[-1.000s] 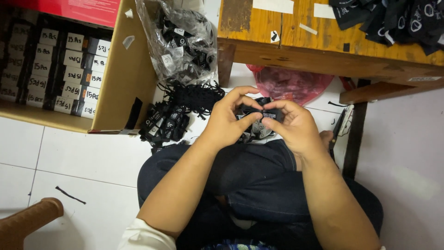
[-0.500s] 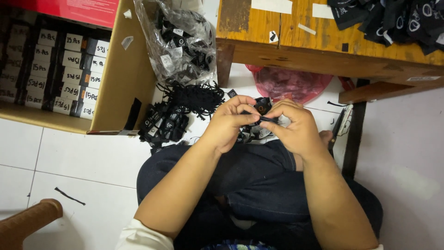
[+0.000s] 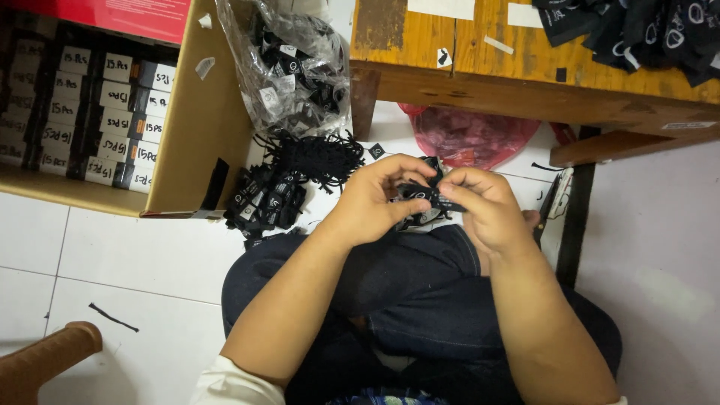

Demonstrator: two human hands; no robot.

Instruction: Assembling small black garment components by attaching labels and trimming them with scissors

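**A:** Both hands are up over the lap. The left hand (image 3: 375, 199) and the right hand (image 3: 484, 202) meet in the middle, fingers curled in tight, pinching a small bundle of black fabric tags with white print (image 3: 421, 196) between them.

**B:** So neither hand is spread wide?

**A:** No, both are narrow, thumbs and fingertips closed on that bundle. It sits above the knees of the dark blue jeans (image 3: 405, 277), clear of the white tiled floor (image 3: 135, 255).

**B:** What's lying around them?

**A:** On the floor just beyond the left hand there's a loose heap of black tags and black string loops (image 3: 289, 184), touching the side of an open brown cardboard box (image 3: 202, 127). Inside that box stand rows of small black packs with white handwritten labels (image 3: 90, 112). A crumpled clear plastic bag stuffed with more black tags (image 3: 292, 67) leans between the box and the leg of a worn wooden tabletop (image 3: 465, 67).

**B:** And under the tabletop?

**A:** A red translucent plastic bag (image 3: 469, 135) on the floor, just beyond the hands. Up at the tabletop's far right corner, a pile of black printed fabric pieces (image 3: 637, 30). At the floor's near left corner, a rounded brown wooden piece (image 3: 45, 360) pokes in.
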